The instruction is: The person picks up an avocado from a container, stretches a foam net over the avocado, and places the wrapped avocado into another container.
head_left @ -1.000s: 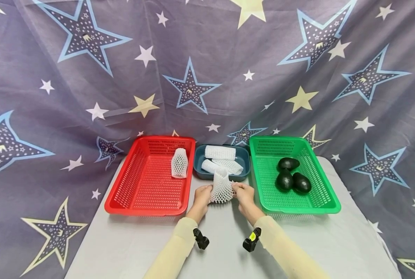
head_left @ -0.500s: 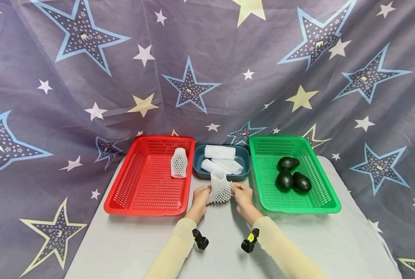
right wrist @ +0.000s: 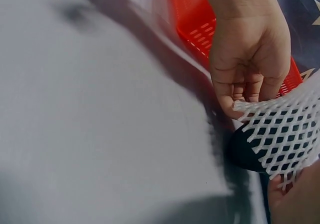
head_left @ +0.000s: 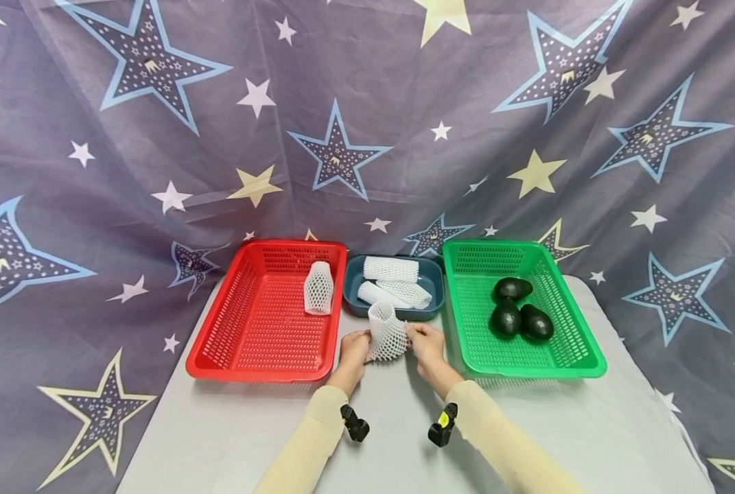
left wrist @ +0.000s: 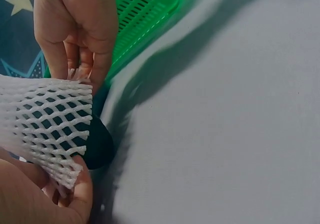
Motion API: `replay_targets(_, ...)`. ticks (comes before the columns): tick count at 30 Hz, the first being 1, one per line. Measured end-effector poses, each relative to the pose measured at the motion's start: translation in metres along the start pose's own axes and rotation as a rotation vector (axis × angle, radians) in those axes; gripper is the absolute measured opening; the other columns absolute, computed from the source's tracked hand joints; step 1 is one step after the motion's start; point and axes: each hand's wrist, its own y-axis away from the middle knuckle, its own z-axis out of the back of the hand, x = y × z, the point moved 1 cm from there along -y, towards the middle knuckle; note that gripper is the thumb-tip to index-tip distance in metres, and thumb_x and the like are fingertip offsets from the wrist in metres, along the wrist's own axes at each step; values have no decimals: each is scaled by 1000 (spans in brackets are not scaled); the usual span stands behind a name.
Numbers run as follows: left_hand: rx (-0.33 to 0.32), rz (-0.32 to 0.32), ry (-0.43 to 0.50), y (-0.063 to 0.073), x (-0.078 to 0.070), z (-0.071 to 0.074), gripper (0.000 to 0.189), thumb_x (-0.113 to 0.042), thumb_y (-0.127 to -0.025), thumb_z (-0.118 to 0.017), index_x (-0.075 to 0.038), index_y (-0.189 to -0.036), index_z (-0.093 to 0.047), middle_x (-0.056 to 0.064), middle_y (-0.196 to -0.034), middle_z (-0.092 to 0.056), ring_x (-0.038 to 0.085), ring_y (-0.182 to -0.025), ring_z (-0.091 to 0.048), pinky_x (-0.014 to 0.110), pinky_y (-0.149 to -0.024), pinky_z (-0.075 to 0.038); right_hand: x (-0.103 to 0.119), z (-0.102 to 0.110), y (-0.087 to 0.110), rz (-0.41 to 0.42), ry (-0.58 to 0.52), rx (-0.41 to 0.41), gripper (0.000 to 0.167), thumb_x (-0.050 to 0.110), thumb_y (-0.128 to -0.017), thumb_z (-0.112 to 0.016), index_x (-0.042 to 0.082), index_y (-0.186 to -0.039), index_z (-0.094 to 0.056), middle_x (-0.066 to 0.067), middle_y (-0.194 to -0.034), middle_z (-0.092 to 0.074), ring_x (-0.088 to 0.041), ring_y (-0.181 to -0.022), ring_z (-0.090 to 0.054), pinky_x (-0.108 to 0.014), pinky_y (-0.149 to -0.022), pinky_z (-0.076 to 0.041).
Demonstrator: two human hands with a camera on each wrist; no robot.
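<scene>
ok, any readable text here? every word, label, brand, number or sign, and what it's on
None readable in any view.
Yellow patch on the right wrist's black camera: too small to tell whether it carries markings.
Backdrop: printed stars and small crowns, no lettering visible.
Held mesh sleeve, red basket, green basket, blue tray: no lettering visible.

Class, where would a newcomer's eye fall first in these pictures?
Probably on the bright red basket at left and the green basket at right, which holds three dark avocados. Between them, in front of the blue tray, the left hand and right hand hold a white foam net from which another dark avocado pokes out.
</scene>
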Motion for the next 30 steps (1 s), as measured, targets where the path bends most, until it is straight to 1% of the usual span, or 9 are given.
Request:
replay_targets(4, 27, 21, 1, 2, -1, -1, 21, -11, -99, -56, 5, -93, -68, -1, -75, -56, 10, -69, -54, 22, -59, -49, 2, 1, 1, -35, 34, 1, 14, 1, -96, -63, -10, -100, -69, 4, -74, -60, -6, -63, -56, -21, -59, -50)
replay_targets(9, 76, 37, 27, 5, -4, -2, 23, -11, -101, -55, 9, -103, -66, 6, -88, -60, 14, -77, -59, 29, -68, -57, 6, 5, 0, -42, 92, -23, 12, 5, -96, -66, -5, -96, -72, 3, -76, -60, -9, -64, -54, -25, -60, -49)
replay_targets(11, 91, 39, 39, 5, -4, -2, 25, -10, -102, -54, 11, -108, -66, 9, -93, -63, 16, -81, -61, 33, -72, -59, 5, 6, -1, -36, 91, -26, 13, 5, -96, -66, -7, -97, -72, 3, -76, -60, -9, -64, -54, -26, -60, -49)
replay_targets(13, 90, 41, 41, 4, -4, -1, 24, -10, -102, -54, 11, -107, -66, 10, -95, -64, 16, -82, -61, 34, -75, -60, 2, 6, -1, -30, 75, -19, 14, 2, -96, -65, -10, -99, -70, 2, -75, -61, -8, -63, -55, -25, -60, -51)
replay_targets(16, 76, 45, 61, 2, -1, 0, 20, -7, -100, -54, 8, -97, -66, 7, -89, -65, 15, -81, -62, 36, -75, -61, -2, 3, -1, -25, 54, -3, 15, -1, -96, -64, -14, -101, -68, 1, -74, -62, -6, -62, -56, -22, -61, -53)
replay_targets(19, 54, 56, 89, 0, 1, 3, 19, -4, -99, -53, 4, -85, -65, 3, -78, -63, 14, -74, -61, 34, -70, -60, -6, -1, 0, -17, 54, 15, 16, -2, -96, -63, -15, -102, -68, 1, -74, -62, -5, -62, -57, -21, -62, -54)
replay_targets(23, 39, 64, 108, -2, 3, 4, 19, -3, -98, -53, 5, -86, -64, 2, -73, -62, 13, -69, -59, 31, -65, -57, -8, -4, 2, -22, 47, 30, 14, -3, -96, -62, -15, -101, -67, 0, -75, -62, -6, -63, -58, -21, -62, -54)
replay_targets(27, 41, 40, 88, -2, 5, 2, 21, -1, -99, -52, 14, -105, -66, 11, -90, -69, 14, -78, -61, 32, -70, -59, -12, -3, 3, -44, 51, 16, 13, -6, -96, -58, -15, -101, -65, -1, -75, -59, -7, -62, -57, -22, -60, -54)
replay_targets(30, 20, 3, 46, 0, 7, -1, 24, 1, -99, -53, 13, -115, -67, 20, -108, -70, 14, -86, -62, 27, -72, -57, -16, 0, 2, -46, 57, 0, 12, -7, -96, -55, -14, -99, -64, -1, -73, -56, -7, -61, -56, -21, -57, -53)
